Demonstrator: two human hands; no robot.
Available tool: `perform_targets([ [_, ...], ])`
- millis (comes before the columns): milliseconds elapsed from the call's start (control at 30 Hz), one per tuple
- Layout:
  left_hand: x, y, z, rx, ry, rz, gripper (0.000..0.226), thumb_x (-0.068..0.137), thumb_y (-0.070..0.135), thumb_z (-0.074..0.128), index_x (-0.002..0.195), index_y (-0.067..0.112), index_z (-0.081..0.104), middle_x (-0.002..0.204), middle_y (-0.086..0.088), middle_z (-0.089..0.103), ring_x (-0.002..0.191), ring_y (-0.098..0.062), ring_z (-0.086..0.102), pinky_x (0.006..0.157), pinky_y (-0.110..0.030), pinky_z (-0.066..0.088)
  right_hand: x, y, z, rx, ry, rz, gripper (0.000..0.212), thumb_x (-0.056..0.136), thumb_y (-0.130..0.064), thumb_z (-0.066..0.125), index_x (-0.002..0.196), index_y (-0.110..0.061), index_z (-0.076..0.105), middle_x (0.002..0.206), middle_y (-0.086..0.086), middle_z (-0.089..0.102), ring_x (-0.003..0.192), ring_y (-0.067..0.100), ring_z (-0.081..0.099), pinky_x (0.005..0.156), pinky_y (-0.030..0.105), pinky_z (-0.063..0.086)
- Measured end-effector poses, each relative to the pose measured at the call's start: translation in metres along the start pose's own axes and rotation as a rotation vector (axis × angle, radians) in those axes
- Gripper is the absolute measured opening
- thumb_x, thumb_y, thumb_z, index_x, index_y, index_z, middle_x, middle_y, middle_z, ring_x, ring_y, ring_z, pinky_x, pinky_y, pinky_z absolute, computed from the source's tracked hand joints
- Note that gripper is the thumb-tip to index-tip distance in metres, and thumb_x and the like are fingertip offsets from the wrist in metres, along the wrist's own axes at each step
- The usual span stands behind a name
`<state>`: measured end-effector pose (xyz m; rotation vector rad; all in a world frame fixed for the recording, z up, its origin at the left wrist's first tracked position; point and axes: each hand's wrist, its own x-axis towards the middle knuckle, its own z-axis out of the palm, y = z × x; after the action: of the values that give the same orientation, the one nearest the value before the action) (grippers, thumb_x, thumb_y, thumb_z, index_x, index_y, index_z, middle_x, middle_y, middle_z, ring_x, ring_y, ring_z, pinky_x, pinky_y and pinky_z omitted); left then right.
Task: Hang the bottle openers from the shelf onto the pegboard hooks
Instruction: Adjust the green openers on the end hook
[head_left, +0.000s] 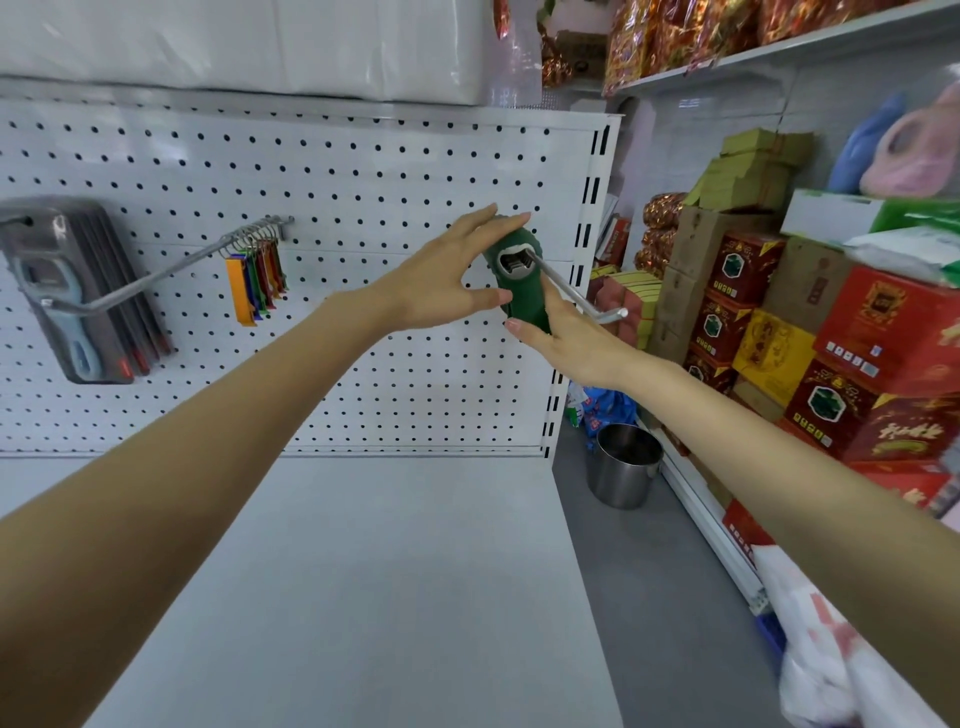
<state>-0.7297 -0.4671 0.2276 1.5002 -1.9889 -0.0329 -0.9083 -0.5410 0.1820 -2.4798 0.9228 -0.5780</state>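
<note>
Both hands are up at the pegboard, and the green bottle opener is already threaded on the right-hand hook, the rod running through its metal mouth. Left hand pinches it, fingers over the top, thumb at its side. Right hand props the lower end, fingers straight, together. Coloured openers hang further left

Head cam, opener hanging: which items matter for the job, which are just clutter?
Job:
- green bottle opener threaded on the pegboard hook
- left hand pinching it, right hand touching it
- pegboard
- coloured openers, already hung

Clutter:
- steel bucket
- red boxes
</note>
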Motion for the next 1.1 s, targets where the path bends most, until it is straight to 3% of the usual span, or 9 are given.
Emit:
perform_targets([
  [67,-0.002,0.002,0.002,-0.034,0.03,-0.015,0.076,0.089,0.027,0.064,0.149,0.04,0.019,0.16,0.0,0.011,0.146,-0.015,0.014,0.109,-0.024,0.016,0.001,0.002,-0.004,0.014,0.008,0.012,0.084,0.094,-0.055,0.041,0.152,-0.026,-0.013,0.159,0.01,0.014,0.144,0.025,0.019,0.116,0.044,0.023],
  [167,-0.009,0.001,0.006,-0.081,0.042,-0.048,0.075,0.089,0.027,0.064,0.149,0.039,0.02,0.159,0.002,0.017,0.144,-0.015,0.021,0.114,-0.031,0.022,0.0,0.006,-0.012,0.043,-0.019,0.026,0.082,0.094,-0.055,0.04,0.151,-0.029,-0.013,0.162,0.007,0.002,0.148,0.023,0.009,0.119,0.042,0.015],
  [300,-0.016,-0.004,0.01,-0.341,0.083,-0.168,0.068,0.09,0.028,0.063,0.146,0.04,0.026,0.154,0.005,0.029,0.139,-0.014,0.032,0.11,-0.035,0.033,-0.002,0.008,-0.02,0.031,-0.058,0.01,0.075,0.098,-0.049,0.036,0.152,-0.029,-0.011,0.162,0.006,0.0,0.147,0.023,0.014,0.119,0.041,0.016],
  [467,-0.015,-0.003,0.015,-0.58,0.1,-0.262,0.063,0.093,0.035,0.058,0.147,0.039,0.026,0.154,0.001,0.029,0.133,-0.015,0.042,0.104,-0.034,0.04,0.0,0.005,-0.019,0.027,-0.077,0.011,0.069,0.101,-0.045,0.032,0.152,-0.026,-0.01,0.16,0.008,0.011,0.144,0.025,0.022,0.11,0.033,0.025],
  [667,-0.014,-0.002,0.021,-0.813,0.097,-0.306,0.052,0.096,0.032,0.055,0.144,0.036,0.036,0.139,0.009,0.049,0.126,-0.015,0.05,0.097,-0.038,0.049,0.003,0.007,-0.013,0.13,-0.088,-0.042,0.062,0.103,-0.036,0.031,0.153,-0.025,-0.004,0.16,0.0,0.013,0.144,0.02,0.022,0.107,0.023,0.019],
  [800,-0.012,-0.002,0.022,-0.82,0.109,-0.331,0.052,0.097,0.033,0.051,0.146,0.031,0.034,0.142,0.006,0.048,0.125,-0.019,0.052,0.099,-0.041,0.049,0.005,0.01,-0.015,0.099,-0.084,-0.036,0.059,0.104,-0.037,0.028,0.153,-0.027,-0.001,0.159,0.001,0.02,0.144,0.022,0.023,0.107,0.023,0.021],
  [967,-0.008,0.006,0.023,-0.762,0.143,-0.353,0.05,0.1,0.031,0.046,0.148,0.028,0.031,0.143,0.004,0.047,0.125,-0.019,0.052,0.098,-0.04,0.05,0.009,0.006,-0.014,0.087,-0.098,-0.012,0.059,0.104,-0.035,0.029,0.153,-0.027,-0.002,0.158,0.007,0.023,0.142,0.028,0.028,0.116,0.04,0.026],
  [1100,-0.006,0.007,0.021,-0.709,0.162,-0.363,0.047,0.102,0.03,0.043,0.147,0.027,0.034,0.142,0.002,0.05,0.122,-0.018,0.054,0.096,-0.037,0.05,0.007,0.001,-0.014,0.077,-0.105,0.009,0.06,0.104,-0.035,0.03,0.153,-0.026,-0.001,0.157,0.008,0.024,0.141,0.029,0.029,0.116,0.041,0.025],
])
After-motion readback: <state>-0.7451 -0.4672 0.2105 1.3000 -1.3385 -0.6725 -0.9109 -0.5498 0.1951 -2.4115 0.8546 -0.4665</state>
